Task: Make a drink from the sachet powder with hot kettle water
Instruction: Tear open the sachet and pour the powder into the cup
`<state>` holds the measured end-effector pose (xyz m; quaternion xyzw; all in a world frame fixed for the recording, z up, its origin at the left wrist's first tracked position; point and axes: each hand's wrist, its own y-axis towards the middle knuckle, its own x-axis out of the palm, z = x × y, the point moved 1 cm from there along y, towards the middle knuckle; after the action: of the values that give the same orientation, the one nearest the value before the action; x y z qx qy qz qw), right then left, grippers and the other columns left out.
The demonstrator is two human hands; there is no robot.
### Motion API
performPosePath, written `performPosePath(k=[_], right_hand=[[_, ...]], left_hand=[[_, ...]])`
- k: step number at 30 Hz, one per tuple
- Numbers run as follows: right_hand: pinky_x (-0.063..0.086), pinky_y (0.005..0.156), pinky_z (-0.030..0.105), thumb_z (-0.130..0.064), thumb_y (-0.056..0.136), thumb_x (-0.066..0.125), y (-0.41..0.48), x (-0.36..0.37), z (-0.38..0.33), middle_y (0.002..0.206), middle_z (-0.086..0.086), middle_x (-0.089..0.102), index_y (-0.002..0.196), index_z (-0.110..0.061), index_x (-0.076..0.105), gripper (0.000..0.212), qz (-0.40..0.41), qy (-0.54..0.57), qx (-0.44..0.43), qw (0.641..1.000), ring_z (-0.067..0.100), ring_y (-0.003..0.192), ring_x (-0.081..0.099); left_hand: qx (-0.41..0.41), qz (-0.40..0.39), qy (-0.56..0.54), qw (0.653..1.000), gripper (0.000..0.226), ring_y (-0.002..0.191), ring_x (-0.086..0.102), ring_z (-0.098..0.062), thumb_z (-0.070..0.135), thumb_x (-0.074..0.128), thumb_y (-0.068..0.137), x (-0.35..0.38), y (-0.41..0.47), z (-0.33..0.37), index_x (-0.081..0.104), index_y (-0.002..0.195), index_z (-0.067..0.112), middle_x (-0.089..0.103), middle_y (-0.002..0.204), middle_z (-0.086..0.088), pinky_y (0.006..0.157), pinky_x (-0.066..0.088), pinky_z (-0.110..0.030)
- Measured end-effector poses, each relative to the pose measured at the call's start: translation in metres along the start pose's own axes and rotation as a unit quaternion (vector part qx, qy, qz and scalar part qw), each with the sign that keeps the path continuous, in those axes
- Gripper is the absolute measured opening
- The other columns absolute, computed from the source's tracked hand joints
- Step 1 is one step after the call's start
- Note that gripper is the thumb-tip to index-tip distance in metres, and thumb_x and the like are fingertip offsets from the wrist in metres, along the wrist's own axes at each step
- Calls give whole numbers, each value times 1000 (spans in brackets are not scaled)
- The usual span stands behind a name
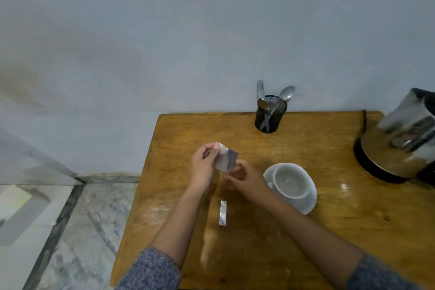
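Note:
A small silvery sachet (226,157) is held above the wooden table (329,219) between both hands. My left hand (203,165) pinches its upper left corner. My right hand (244,178) grips its lower right edge. A torn-off foil strip (223,213) lies flat on the table below the hands. Just right of my right hand a white cup (290,181) stands on a white saucer (310,200); the cup looks empty. A steel kettle (400,143) on a black base stands at the right edge, partly cut off.
A black mesh holder (270,116) with a fork and spoons stands at the back of the table by the wall. The table's left edge drops to a stone floor (82,231). A grey wall runs behind the table.

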<state>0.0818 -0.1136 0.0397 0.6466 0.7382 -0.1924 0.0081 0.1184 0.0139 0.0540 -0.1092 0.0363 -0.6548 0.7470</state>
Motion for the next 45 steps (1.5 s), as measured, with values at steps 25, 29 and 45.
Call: performPosePath(k=[25,29,45], right_hand=[[54,64,29,-9,92,54,-43,-164,28,81,3,61,88,-14,54,6,100,80,114,985,15,72,60],[46,56,23,-11,91,55,-41,-169,23,76,0,54,83,-15,52,9,81,-82,62,991,13,67,53],[36,63,31,-17,86,49,-22,-161,-8,83,0,49,73,-23,43,16,-85,-410,-43,907,20,79,49]], left_hand=[[28,-253,244,936,30,70,49,-11,3,54,87,145,-28,1,57,116,12,50,74,3,72,48,-28],[60,-262,330,905,19,75,54,-16,8,58,85,145,-22,-6,67,100,15,61,83,-4,74,47,-31],[94,-173,327,924,11,77,56,-15,13,64,83,119,-32,-26,72,88,8,62,80,-2,69,43,-24]])
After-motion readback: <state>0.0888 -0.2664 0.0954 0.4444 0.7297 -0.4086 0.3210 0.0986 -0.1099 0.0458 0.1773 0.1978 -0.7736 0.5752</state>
